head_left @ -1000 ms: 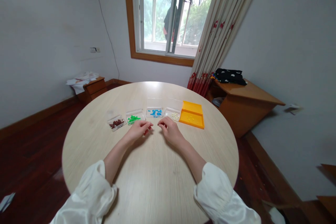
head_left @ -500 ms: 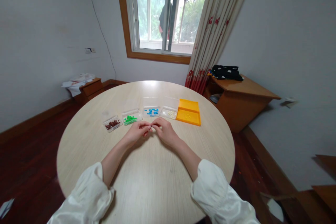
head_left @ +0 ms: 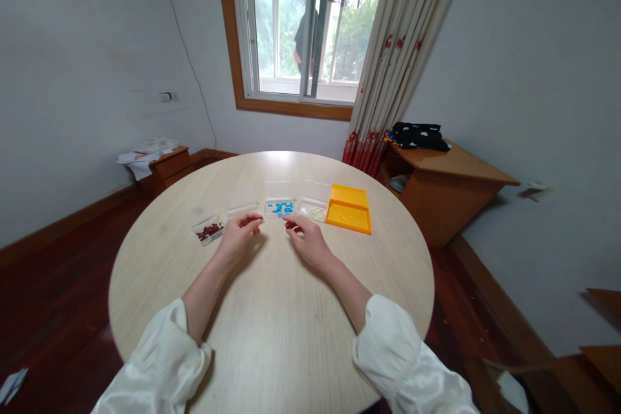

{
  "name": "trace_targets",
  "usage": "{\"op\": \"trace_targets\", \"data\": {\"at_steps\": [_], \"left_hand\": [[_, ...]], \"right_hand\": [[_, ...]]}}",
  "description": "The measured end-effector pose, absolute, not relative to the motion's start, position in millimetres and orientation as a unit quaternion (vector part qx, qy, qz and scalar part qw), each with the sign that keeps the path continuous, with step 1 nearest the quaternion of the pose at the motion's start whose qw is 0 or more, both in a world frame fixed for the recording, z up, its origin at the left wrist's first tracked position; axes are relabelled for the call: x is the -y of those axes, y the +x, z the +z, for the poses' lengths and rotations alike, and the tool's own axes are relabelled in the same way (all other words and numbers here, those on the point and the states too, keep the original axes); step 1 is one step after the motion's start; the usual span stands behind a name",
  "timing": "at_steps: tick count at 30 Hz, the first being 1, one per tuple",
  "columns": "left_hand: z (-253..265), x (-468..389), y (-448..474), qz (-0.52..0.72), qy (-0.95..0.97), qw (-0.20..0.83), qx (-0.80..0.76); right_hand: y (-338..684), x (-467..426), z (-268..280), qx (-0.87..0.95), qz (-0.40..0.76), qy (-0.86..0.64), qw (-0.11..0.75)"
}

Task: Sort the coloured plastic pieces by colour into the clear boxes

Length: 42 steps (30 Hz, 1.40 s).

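Note:
My left hand (head_left: pixel 239 234) hovers in front of the clear tray (head_left: pixel 237 211) second from the left, covering most of it and hiding its green pieces. Its thumb and forefinger are pinched together; anything between them is too small to make out. Apart from it, my right hand (head_left: pixel 310 242) is over the table with thumb and fingertips closed, just in front of the tray of blue pieces (head_left: pixel 283 208). Whatever those fingertips hold cannot be made out. Behind the right hand stands a clear tray with cream pieces (head_left: pixel 317 212). Dark brown pieces (head_left: pixel 210 231) lie in the leftmost tray.
An open yellow case (head_left: pixel 349 220) with small yellow pieces lies at the right end of the row. All this stands on a round wooden table (head_left: pixel 272 336). A brown desk (head_left: pixel 456 168) with black cloth is beyond its right edge.
My hands were together, fingertips meeting; now they are apart. The left hand has moved left and slightly up to the green pieces' tray, and the right hand has shifted slightly right.

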<state>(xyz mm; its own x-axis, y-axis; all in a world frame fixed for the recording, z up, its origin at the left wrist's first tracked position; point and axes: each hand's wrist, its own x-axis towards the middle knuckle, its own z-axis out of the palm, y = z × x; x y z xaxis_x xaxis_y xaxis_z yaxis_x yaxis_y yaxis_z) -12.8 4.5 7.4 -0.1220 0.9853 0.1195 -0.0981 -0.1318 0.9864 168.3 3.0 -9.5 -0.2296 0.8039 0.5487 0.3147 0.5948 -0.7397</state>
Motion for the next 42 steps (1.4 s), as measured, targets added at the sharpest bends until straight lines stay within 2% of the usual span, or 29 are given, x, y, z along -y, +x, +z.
{"op": "trace_targets", "data": {"at_steps": [4, 9, 12, 15, 20, 26, 30, 34, 42], "left_hand": [[6.9, -16.3, -40.3, 0.629, 0.441, 0.278, -0.577], [7.3, -20.2, -68.2, 0.534, 0.484, 0.089, -0.687], [5.8, -20.1, -76.8, 0.490, 0.498, 0.012, -0.715], [2.2, -21.5, -83.2, 0.471, 0.496, -0.015, -0.729], [-5.6, -27.0, -89.2, 0.459, 0.494, -0.029, -0.738], [-7.7, -25.3, -70.6, 0.486, 0.570, -0.020, -0.662], [-5.3, -12.1, -39.0, 0.462, 0.681, 0.095, -0.560], [-4.7, 4.2, -9.4, 0.369, 0.764, 0.248, -0.467], [-7.2, 12.4, 8.3, 0.369, 0.770, 0.285, -0.435]], "right_hand": [[168.0, -3.9, -10.4, 0.738, 0.252, -0.381, 0.497], [169.0, -4.4, -10.0, 0.740, 0.250, -0.386, 0.491], [169.9, -4.8, -9.8, 0.738, 0.248, -0.388, 0.493], [170.2, -5.0, -9.8, 0.736, 0.240, -0.393, 0.497], [169.9, -2.9, -7.6, 0.740, 0.226, -0.397, 0.493], [169.1, -3.4, -8.3, 0.719, 0.255, -0.412, 0.499], [168.5, -5.8, -10.4, 0.683, 0.312, -0.422, 0.508], [168.0, -5.5, -8.5, 0.661, 0.379, -0.404, 0.506], [166.2, -3.1, -9.2, 0.651, 0.475, -0.369, 0.463]]}}
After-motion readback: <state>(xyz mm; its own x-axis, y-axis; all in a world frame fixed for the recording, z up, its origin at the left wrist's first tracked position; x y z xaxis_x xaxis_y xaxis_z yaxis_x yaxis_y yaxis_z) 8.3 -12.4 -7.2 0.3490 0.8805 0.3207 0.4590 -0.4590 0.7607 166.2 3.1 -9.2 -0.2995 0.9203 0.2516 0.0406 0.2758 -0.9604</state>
